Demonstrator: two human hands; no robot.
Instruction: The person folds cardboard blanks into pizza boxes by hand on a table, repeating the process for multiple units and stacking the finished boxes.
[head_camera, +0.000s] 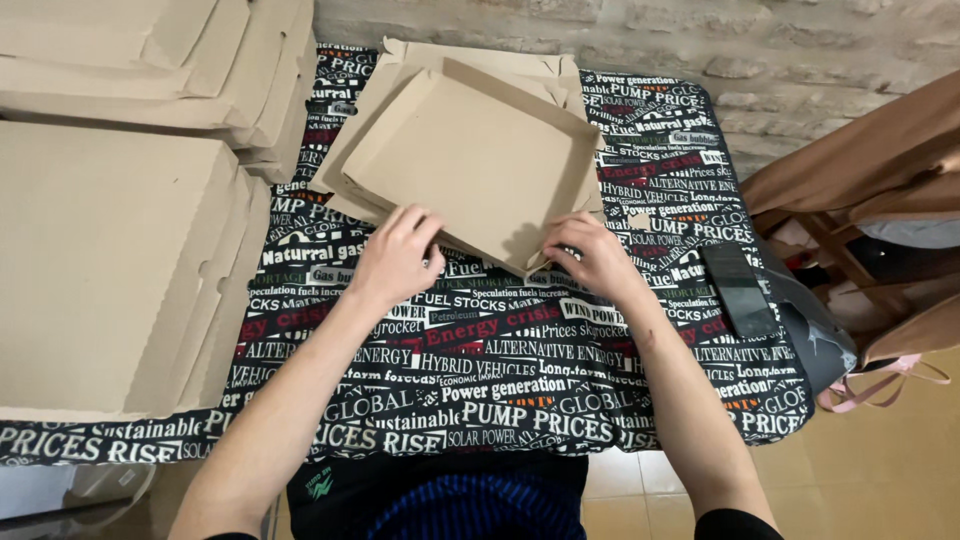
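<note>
as both hands press down at its near edge, a flat, partly folded cardboard box (470, 150) lies in the middle of a table (520, 400) covered with a black cloth printed in white and red lettering. the left hand (398, 258) rests with fingers (420, 225) spread and bent onto the box's near left edge; the right hand (590, 255) pinches the near right corner, fingers (560, 235) curled over the raised flap there. neither hand is clenched into a fist; both grip or press the cardboard rather than lie loose. the box sits directly ahead of the fingers, turned somewhat so that its near corner points toward the person between the two hands, and its raised side walls run away toward the stone wall (760, 50). both hands are about equally close to it. stacks of folded boxes (110, 260) stand at the left, touching the table's edge, with more (150, 60) behind. a dark phone (738, 290) lies to the right, near the right hand but apart from it.
</note>
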